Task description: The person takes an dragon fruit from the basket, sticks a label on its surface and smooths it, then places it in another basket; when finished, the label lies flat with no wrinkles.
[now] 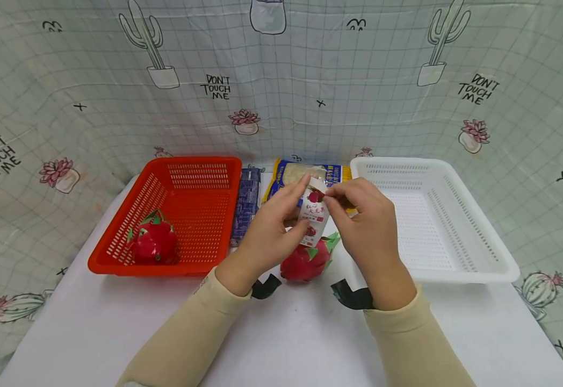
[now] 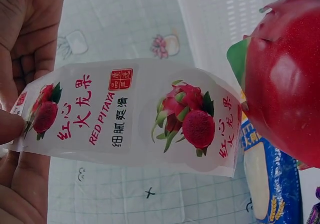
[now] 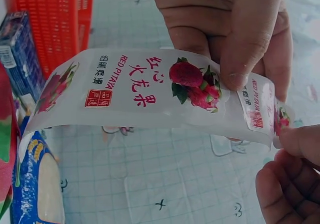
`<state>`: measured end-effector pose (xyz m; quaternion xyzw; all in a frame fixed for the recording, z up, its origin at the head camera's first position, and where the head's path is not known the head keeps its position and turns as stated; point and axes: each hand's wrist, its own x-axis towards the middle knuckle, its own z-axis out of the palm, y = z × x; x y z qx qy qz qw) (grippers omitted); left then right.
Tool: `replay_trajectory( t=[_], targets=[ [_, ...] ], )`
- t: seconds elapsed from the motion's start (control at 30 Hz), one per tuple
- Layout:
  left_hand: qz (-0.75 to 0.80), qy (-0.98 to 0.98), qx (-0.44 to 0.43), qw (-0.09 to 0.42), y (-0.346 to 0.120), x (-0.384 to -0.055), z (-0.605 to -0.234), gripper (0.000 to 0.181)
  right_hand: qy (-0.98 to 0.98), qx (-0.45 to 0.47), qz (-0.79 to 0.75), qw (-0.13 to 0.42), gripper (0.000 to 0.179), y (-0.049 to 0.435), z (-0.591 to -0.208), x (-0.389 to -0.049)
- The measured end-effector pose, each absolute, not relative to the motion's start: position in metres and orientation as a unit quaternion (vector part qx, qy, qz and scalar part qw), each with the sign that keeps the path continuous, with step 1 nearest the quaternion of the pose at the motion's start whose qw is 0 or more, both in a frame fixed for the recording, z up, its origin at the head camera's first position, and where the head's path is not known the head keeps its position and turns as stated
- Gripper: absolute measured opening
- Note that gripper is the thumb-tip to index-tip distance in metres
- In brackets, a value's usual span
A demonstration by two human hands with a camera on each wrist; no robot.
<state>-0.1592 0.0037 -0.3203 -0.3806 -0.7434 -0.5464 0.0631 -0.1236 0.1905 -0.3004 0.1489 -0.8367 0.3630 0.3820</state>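
Note:
A white strip of stickers (image 1: pixel 315 212) printed with dragon fruit pictures and the words "RED PITAYA" is held up between both hands. My left hand (image 1: pixel 274 220) grips it from the left, thumb on its face. With thumb and forefinger, my right hand (image 1: pixel 366 212) pinches the strip's upper end; in the right wrist view the strip (image 3: pixel 150 92) bends there. Below the hands a red dragon fruit (image 1: pixel 305 264) with green-tipped scales rests on the table. The strip's lower end overlaps that fruit (image 2: pixel 290 79) in view; I cannot tell whether they touch.
A red basket (image 1: pixel 165 269) on the left holds another dragon fruit (image 1: pixel 156 242). To the right stands a white basket (image 1: pixel 480 271). Behind the hands lie a dark blue patterned box (image 1: pixel 246 201) and a blue and yellow packet (image 1: pixel 281 174).

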Motion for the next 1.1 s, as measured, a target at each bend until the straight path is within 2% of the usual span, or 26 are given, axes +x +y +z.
replay_trajectory(
  t=[0.3, 0.77, 1.1],
  targets=[
    [-0.562, -0.746, -0.353, 0.057, 0.001, -0.161, -0.318, 0.076, -0.843, 0.133, 0.374, 0.363, 0.006, 0.191, -0.296, -0.121],
    [-0.624, -0.723, -0.296, -0.013, -0.002, -0.164, -0.318, 0.077, -0.833, 0.121, 0.398, 0.364, 0.004, 0.192, -0.297, -0.122],
    [-0.64, -0.72, -0.267, -0.016, -0.002, -0.17, -0.319, 0.078, -0.836, 0.111, 0.404, 0.356, 0.004, 0.192, -0.298, -0.122]
  ],
)
